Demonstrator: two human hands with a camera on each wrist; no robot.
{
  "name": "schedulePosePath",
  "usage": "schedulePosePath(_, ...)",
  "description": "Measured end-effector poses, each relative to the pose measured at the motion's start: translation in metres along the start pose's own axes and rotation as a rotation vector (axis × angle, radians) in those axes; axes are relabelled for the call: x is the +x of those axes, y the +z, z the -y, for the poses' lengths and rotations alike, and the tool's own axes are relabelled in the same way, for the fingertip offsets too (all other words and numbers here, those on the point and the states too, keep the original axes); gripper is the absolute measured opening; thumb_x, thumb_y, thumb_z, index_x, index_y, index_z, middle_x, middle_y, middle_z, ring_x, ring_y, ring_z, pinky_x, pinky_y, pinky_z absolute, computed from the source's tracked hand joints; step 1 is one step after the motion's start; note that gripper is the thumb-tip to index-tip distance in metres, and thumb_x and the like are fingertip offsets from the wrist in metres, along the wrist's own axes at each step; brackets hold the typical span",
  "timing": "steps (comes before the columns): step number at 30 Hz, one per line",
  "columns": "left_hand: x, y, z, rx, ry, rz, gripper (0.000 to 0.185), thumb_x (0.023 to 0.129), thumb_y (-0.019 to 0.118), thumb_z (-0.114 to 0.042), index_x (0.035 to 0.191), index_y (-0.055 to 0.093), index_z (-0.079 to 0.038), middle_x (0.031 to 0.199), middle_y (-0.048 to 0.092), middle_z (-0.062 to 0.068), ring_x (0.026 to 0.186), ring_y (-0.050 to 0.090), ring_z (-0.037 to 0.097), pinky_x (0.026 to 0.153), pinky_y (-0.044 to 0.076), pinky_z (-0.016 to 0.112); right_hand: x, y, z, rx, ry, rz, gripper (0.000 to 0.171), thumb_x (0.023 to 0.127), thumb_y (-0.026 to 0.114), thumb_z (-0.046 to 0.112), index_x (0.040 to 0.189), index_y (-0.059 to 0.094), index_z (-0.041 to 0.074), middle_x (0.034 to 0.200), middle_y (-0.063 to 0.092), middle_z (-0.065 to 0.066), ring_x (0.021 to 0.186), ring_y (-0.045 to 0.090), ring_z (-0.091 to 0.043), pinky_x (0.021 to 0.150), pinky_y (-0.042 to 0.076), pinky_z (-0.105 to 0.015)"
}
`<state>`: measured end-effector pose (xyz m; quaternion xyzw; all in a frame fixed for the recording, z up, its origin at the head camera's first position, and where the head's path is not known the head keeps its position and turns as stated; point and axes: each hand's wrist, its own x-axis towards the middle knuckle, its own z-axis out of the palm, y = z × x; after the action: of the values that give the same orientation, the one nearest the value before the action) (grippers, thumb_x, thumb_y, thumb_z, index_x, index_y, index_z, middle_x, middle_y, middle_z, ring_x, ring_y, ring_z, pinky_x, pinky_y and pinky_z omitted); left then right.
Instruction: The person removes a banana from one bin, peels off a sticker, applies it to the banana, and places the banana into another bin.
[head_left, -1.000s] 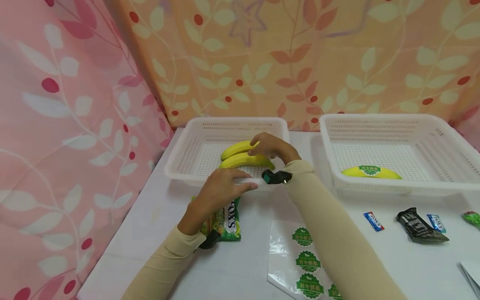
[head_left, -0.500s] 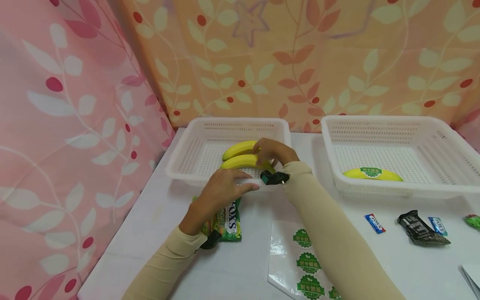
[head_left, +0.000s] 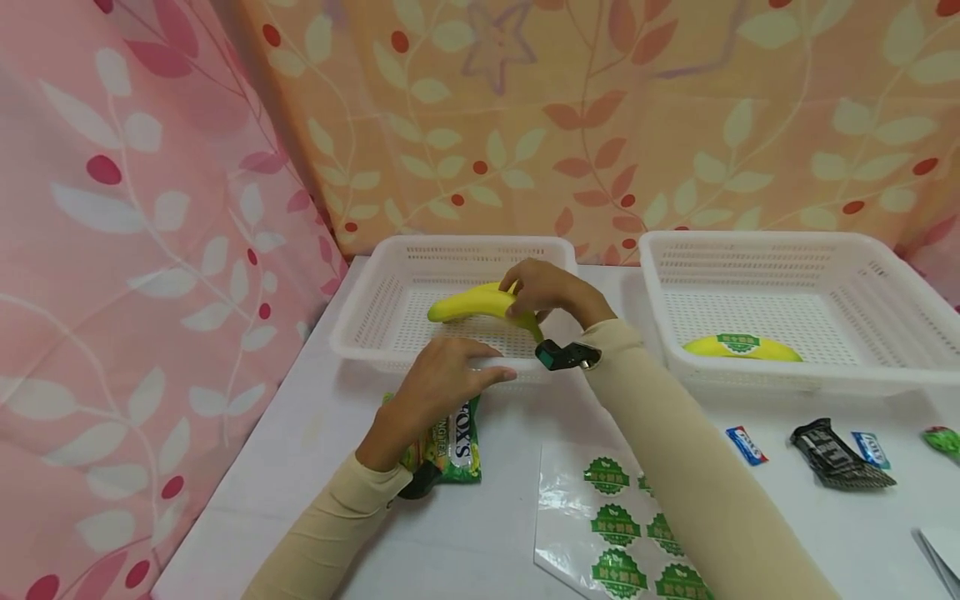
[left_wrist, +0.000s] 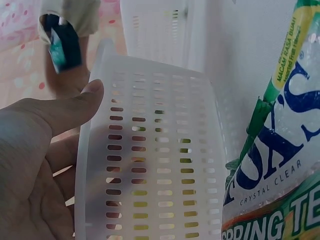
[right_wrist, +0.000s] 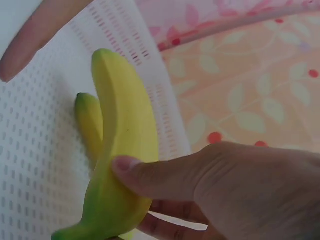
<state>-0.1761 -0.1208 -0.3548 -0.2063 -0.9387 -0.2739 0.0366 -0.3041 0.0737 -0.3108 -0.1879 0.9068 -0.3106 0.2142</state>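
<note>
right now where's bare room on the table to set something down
Bare white table lies between the green candy bag and the clear sheet of green stickers, and along the left edge beside the pink curtain. The right white plastic basket is mostly bare behind its labelled banana. Crowded: the wrapped sweets front right.

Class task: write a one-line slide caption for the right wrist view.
Right hand grips a yellow banana over a white basket, a second banana lying beneath.

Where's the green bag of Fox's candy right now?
In the head view the candy bag lies on the table left of centre, just in front of the left basket, partly under the left hand.
</note>
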Motion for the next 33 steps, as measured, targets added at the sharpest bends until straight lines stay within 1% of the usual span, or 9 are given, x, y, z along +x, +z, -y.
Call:
schedulePosePath(4,-0.001,0.0,0.001,0.01,0.002,0.001,0.043,0.092,0.082,-0.049,0.118,0.083,-0.016,0.11,0.081,-0.002,0.096,0.069,0.016,0.083,0.054,0.034,-0.019,-0.015,0.001,0.067,-0.081,-0.038,0.047,0.095,0.077,0.008,0.14,0.065,0.003,0.13,0.068,-0.022,0.106,0.072,-0.034,0.085,0.064,-0.048)
schedulePosePath(9,-0.001,0.0,0.003,0.009,-0.006,0.01,0.043,0.092,0.081,-0.049,0.12,0.083,-0.016,0.116,0.081,-0.001,0.104,0.071,0.019,0.091,0.056,0.039,-0.052,-0.036,-0.001,0.075,-0.149,-0.119,0.049,0.096,0.078,0.012,0.143,0.064,0.006,0.134,0.066,-0.02,0.119,0.066,-0.036,0.087,0.063,-0.045)
schedulePosePath(11,-0.002,-0.001,0.004,0.008,-0.012,0.01,0.044,0.092,0.08,-0.05,0.121,0.082,-0.017,0.119,0.08,-0.001,0.108,0.072,0.019,0.095,0.056,0.04,-0.066,-0.043,-0.003,0.063,-0.159,-0.155,0.051,0.096,0.079,0.015,0.144,0.064,0.008,0.136,0.066,-0.018,0.123,0.064,-0.036,0.088,0.063,-0.045)
schedulePosePath(15,-0.004,-0.003,0.005,0.007,-0.018,0.004,0.044,0.092,0.08,-0.051,0.121,0.082,-0.017,0.121,0.079,0.0,0.116,0.072,0.021,0.1,0.055,0.043,-0.095,-0.051,-0.009,0.068,-0.169,-0.203,0.05,0.095,0.079,0.018,0.143,0.065,0.011,0.132,0.067,-0.014,0.12,0.064,-0.033,0.088,0.063,-0.045)
schedulePosePath(18,-0.005,-0.004,0.006,0.005,-0.021,0.001,0.044,0.092,0.081,-0.05,0.121,0.082,-0.018,0.121,0.079,0.0,0.115,0.072,0.022,0.099,0.056,0.043,-0.117,-0.049,-0.018,0.066,-0.173,-0.228,0.049,0.093,0.08,0.019,0.14,0.067,0.013,0.125,0.07,-0.011,0.115,0.066,-0.029,0.09,0.06,-0.044)
schedulePosePath(24,-0.005,-0.003,0.008,0.005,-0.016,-0.006,0.044,0.092,0.08,-0.051,0.121,0.082,-0.018,0.119,0.08,-0.001,0.117,0.072,0.022,0.099,0.056,0.043,-0.157,-0.037,-0.045,-0.006,-0.169,-0.259,0.047,0.093,0.083,0.025,0.137,0.069,0.018,0.113,0.073,-0.002,0.11,0.064,-0.021,0.096,0.047,-0.048)
schedulePosePath(27,-0.005,-0.003,0.008,0.012,-0.016,-0.011,0.044,0.092,0.08,-0.052,0.12,0.083,-0.018,0.118,0.08,-0.001,0.118,0.072,0.023,0.101,0.056,0.044,-0.175,-0.028,-0.057,-0.028,-0.156,-0.252,0.048,0.093,0.084,0.029,0.138,0.068,0.02,0.113,0.073,0.001,0.109,0.063,-0.021,0.094,0.048,-0.047)
schedulePosePath(30,-0.004,-0.003,0.008,0.024,-0.025,-0.01,0.045,0.092,0.08,-0.053,0.12,0.083,-0.019,0.119,0.08,-0.001,0.12,0.072,0.023,0.103,0.055,0.045,-0.189,-0.018,-0.07,-0.046,-0.133,-0.246,0.051,0.093,0.084,0.032,0.14,0.067,0.021,0.114,0.072,0.002,0.108,0.063,-0.02,0.088,0.05,-0.043)
schedulePosePath(33,-0.005,-0.002,0.007,0.027,-0.029,-0.012,0.044,0.091,0.081,-0.051,0.121,0.082,-0.019,0.12,0.08,0.0,0.119,0.072,0.024,0.103,0.055,0.045,-0.198,-0.006,-0.081,-0.052,-0.13,-0.229,0.053,0.093,0.084,0.031,0.141,0.067,0.018,0.115,0.072,0.002,0.108,0.062,-0.021,0.084,0.052,-0.039)
